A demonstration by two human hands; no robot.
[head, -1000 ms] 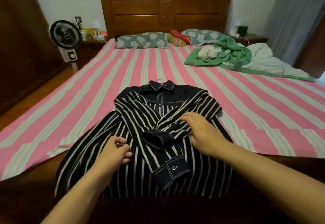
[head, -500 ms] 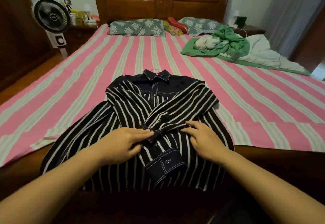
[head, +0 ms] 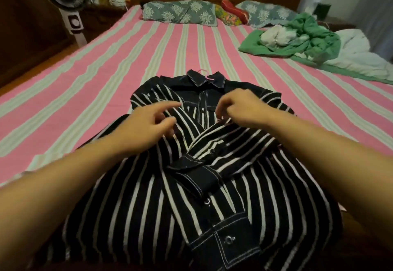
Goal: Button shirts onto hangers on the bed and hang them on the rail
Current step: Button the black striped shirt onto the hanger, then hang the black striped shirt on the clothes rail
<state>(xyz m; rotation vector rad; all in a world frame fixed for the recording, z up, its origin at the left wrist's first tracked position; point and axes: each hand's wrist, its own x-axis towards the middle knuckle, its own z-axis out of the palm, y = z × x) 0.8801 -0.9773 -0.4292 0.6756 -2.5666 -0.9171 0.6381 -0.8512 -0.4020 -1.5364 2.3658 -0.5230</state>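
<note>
Shirt [head: 191, 175], black with white stripes, lies mid-frame on the pink striped bed [head: 85, 79], sleeves crossed, a pink hanger [head: 205, 75] hook at its collar. Left hand [head: 146, 126] hovers with loosely spread fingers; right hand [head: 240, 107] curls, seemingly pinching the right sleeve's edge.

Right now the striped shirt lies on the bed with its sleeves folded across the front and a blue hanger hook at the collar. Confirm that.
Not quite: the hanger hook at the collar is pink, as the head view shows. The striped shirt does lie on the bed, sleeves folded across its front.
</note>
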